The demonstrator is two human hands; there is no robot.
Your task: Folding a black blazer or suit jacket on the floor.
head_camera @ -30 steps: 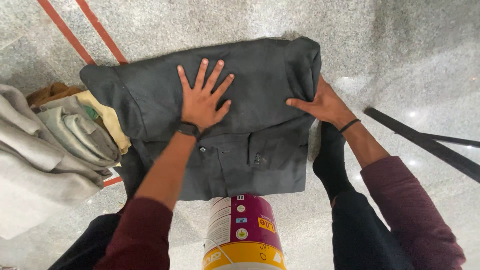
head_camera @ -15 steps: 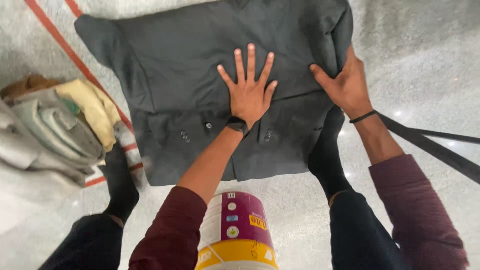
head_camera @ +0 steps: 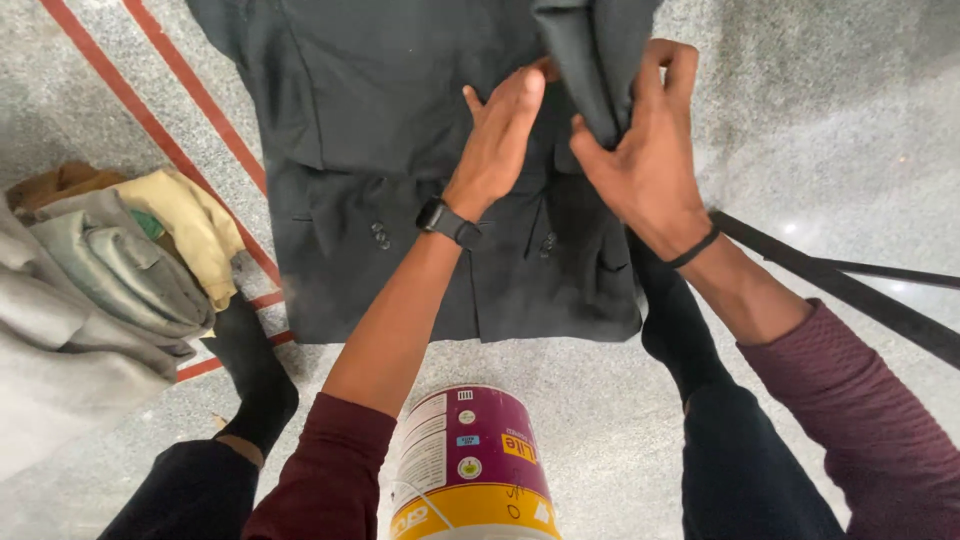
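A dark grey shirt [head_camera: 400,150] lies spread on the speckled stone floor [head_camera: 830,120], buttons showing near its lower half. My right hand [head_camera: 640,160] grips a raised fold of the shirt's right side and lifts it over the body of the garment. My left hand [head_camera: 500,140], with a black watch at the wrist, is edge-on on the cloth right beside that fold, fingers together and pointing away from me. Both hands almost touch.
A pile of folded grey, yellow and brown clothes [head_camera: 110,270] sits at the left. A purple, white and yellow bucket [head_camera: 470,460] stands between my legs. Red lines [head_camera: 160,130] cross the floor at the left. A dark strap [head_camera: 850,290] lies at the right.
My right hand has lifted the shirt's right edge and carried it leftward over the garment. My left hand went from flat and spread to edge-on beside the fold. The view shifted forward.
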